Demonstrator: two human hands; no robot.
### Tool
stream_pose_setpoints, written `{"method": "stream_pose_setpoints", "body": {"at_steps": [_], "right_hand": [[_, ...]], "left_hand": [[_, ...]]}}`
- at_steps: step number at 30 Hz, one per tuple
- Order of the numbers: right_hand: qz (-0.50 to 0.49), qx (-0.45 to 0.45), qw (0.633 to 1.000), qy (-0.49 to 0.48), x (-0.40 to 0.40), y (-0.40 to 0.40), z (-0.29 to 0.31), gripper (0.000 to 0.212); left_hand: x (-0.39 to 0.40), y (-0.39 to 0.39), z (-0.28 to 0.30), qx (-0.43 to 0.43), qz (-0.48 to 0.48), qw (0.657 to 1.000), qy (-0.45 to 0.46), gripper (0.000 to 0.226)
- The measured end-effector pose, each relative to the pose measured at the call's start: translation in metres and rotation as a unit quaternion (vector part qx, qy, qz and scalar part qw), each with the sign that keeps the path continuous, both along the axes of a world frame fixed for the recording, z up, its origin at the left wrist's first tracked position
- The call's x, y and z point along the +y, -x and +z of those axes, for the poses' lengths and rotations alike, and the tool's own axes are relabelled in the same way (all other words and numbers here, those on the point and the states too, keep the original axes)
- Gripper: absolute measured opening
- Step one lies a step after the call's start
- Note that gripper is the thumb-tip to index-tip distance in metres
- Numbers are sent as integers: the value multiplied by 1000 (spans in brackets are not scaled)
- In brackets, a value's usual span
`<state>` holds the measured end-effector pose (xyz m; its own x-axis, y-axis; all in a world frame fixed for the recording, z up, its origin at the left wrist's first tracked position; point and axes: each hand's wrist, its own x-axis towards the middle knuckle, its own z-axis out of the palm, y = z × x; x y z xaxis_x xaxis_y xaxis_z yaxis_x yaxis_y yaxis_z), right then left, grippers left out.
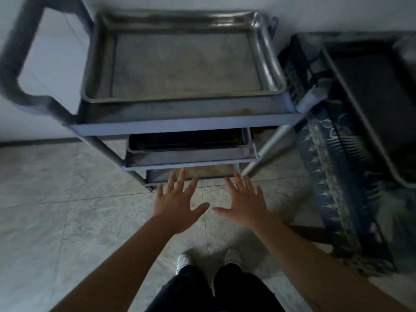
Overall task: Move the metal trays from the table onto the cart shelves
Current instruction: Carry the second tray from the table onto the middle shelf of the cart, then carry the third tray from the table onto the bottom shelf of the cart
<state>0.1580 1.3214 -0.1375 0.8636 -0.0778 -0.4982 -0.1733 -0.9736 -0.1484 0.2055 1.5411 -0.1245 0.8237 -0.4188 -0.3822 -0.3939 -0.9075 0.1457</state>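
A grey metal cart (pixel 184 128) with three shelves stands against the wall in front of me. A large steel tray (pixel 180 64) lies on its top shelf. A darker tray (pixel 189 145) sits on the middle shelf, mostly hidden under the top one. Only the front strip of the bottom shelf (pixel 207 171) shows. My left hand (pixel 177 206) and my right hand (pixel 244 202) are stretched out side by side with fingers spread, palms down, holding nothing, just in front of the bottom shelf. Another dark tray (pixel 369 93) rests on the table at the right.
The table at the right is draped in a blue patterned cloth (pixel 333 176), close to the cart's right leg. The cart's tubular handle (pixel 20 64) sticks out at the left. Pale floor tiles (pixel 67 210) spread around my feet.
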Motion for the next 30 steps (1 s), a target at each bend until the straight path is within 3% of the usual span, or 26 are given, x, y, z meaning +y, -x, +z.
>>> {"method": "stream_pose_setpoints", "body": {"at_steps": [5,12,21,25,30], "right_hand": [[-52,-28,998,9,-1,52,74,115],[-139,-58,988,39,-42,114,129,115],[-294,-123,947,24,-121,212,172,125],[-323,-127,934,81,-178,290,182,124],[-416,-115,898,84,-232,395,184,121]], "left_hand": [[17,18,73,-18,-49,998,18,100],[-21,24,124,-32,-119,992,37,102],[-148,80,161,-61,-252,962,85,99],[-234,134,179,-84,-332,934,101,95],[-331,214,187,-89,-427,893,106,98]]}}
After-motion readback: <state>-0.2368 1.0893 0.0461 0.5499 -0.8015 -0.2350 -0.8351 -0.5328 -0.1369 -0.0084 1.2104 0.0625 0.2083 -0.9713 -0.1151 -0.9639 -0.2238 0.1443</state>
